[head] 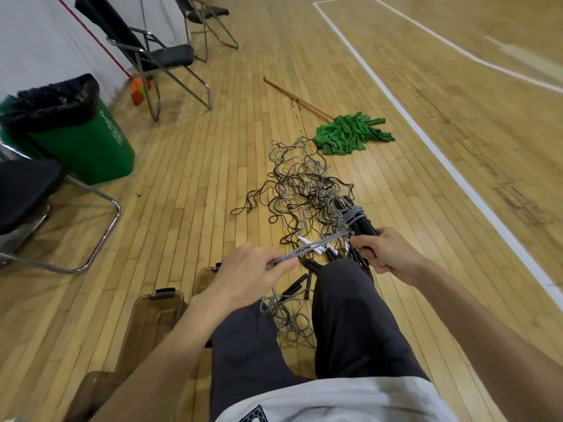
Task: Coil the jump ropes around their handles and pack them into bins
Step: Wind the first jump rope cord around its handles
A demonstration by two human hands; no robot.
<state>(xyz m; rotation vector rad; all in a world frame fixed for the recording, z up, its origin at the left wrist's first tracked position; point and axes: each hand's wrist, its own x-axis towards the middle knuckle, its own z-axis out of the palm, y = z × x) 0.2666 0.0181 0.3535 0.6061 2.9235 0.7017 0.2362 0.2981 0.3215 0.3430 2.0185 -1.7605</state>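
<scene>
The fingers [283, 264] of the left hand [249, 275] are pinched together on a grey rope [313, 246], which runs taut to the right and away to a pair of black handles [362, 222]. The right hand [387, 254] has its fingers curled tight round the near end of those handles. Several turns of the grey rope are wound about their far part. The slack of the rope hangs from the left hand and lies in loops on the floor [213, 178] between the person's knees.

Just beyond the hands lies a tangled pile of ropes [307, 190], dark and grey, with loose black handles [294, 289] and a white handle [307, 243] at its near edge.

To the near left, on the floor beside the left leg, stand clear brown bins [137, 339] with dark latches; whether anything lies in them I cannot tell. Farther left is a green dustbin [91, 147] lined with a black bag, its contents hidden.

A green mop [350, 134] lies beyond the pile. Folding chairs [170, 56] stand at the far left by the wall.
</scene>
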